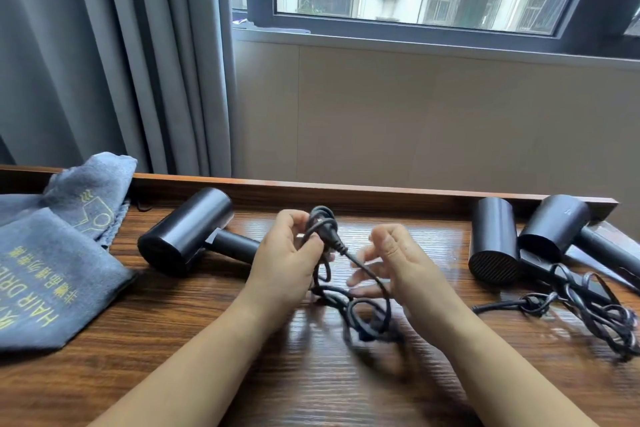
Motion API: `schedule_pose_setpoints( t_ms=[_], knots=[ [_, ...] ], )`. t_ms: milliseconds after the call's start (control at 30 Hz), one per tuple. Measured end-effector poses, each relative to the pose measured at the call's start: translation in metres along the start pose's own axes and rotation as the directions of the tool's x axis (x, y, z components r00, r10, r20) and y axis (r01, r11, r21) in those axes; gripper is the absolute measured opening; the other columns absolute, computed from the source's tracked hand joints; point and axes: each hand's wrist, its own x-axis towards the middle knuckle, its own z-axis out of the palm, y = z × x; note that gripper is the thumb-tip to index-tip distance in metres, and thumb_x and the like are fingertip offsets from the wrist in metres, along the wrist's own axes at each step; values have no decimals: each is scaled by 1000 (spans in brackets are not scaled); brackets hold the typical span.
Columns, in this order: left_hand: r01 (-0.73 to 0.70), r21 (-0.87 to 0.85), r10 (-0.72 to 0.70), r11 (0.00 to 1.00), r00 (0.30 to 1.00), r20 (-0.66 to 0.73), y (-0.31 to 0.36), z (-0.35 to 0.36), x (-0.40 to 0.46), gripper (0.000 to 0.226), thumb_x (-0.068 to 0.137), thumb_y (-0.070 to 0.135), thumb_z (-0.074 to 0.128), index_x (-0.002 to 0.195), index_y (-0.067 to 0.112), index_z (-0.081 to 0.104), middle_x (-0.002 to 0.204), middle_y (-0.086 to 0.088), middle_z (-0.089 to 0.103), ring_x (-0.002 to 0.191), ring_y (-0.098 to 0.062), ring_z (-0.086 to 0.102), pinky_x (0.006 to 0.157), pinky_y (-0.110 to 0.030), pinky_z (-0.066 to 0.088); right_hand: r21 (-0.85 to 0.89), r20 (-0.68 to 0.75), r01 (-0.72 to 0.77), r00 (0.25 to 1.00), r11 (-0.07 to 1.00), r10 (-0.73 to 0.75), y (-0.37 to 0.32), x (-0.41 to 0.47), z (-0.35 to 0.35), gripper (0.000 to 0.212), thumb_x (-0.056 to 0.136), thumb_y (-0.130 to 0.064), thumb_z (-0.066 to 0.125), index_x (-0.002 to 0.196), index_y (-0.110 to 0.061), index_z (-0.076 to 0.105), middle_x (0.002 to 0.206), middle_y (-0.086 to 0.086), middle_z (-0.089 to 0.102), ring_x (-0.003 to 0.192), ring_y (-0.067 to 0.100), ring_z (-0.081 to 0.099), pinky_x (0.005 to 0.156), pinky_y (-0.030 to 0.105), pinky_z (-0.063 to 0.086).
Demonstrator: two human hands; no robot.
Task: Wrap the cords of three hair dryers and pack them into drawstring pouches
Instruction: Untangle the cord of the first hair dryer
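Over the brown wooden surface, the left hand grips coils of a black rubber power cord while the right hand, fingers loosely spread, hovers released beside it.

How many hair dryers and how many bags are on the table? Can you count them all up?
Black hair dryers: 3, one on the left, two on the right
Grey pouches: 2 that show, front and back, overlapping, so more could hide
Total: 5
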Motion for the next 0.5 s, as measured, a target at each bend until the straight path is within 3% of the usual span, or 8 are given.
schedule_pose_setpoints(
  t_ms=[133,233,300,367,433,500],
  knots=[
    [-4,4,4,1000,998,-68,0,5,-2,18,89,18,54,105,12,51,103,-17,67,93,-32,70,79,-48,59,-277,281,77,960,958,4,-8,-8,-3,25,86,-35,65,81,-10,69,78,3,70,76,17,60,75,28,48],
    [57,-113,-67,992,994,-84,6,4,-1,13,99,7,47,111,4,50,105,-18,70,84,-27,68,65,-36,58,-373,353,153,936,915,-13,-16,-9,-16,25,90,-32,62,72,-15,69,70,5,63,71,18,49,71,34,37],
    [120,-299,-155,947,983,-96,14,-1,1,15,100,4,40,110,3,51,102,-17,73,78,-23,65,67,-37,52,-356,417,143,909,923,20,-22,-10,-27,24,91,-28,60,71,-18,68,69,7,61,70,16,49,71,32,38],
    [128,-396,-187,909,976,-114,17,-5,3,15,99,3,39,110,5,50,102,-19,69,75,-24,67,73,-43,52,-264,423,162,905,951,-37,-25,-11,-32,21,88,-31,65,70,-18,67,70,2,57,71,13,49,70,28,39],
    [114,-272,-154,956,979,-131,13,-8,5,19,99,5,46,117,11,44,108,-18,65,82,-29,71,77,-43,57,-45,294,184,942,982,-163,-24,-8,-33,29,82,-43,72,74,-16,64,71,6,52,69,18,42,65,28,36],
    [68,-61,-74,996,993,-96,5,-10,4,45,92,12,62,126,27,37,114,-12,63,92,-25,72,87,-43,59,252,158,184,961,950,-228,-21,-3,-34,34,85,-46,71,81,-14,58,75,7,49,68,19,38,59,29,29]
  ],
)
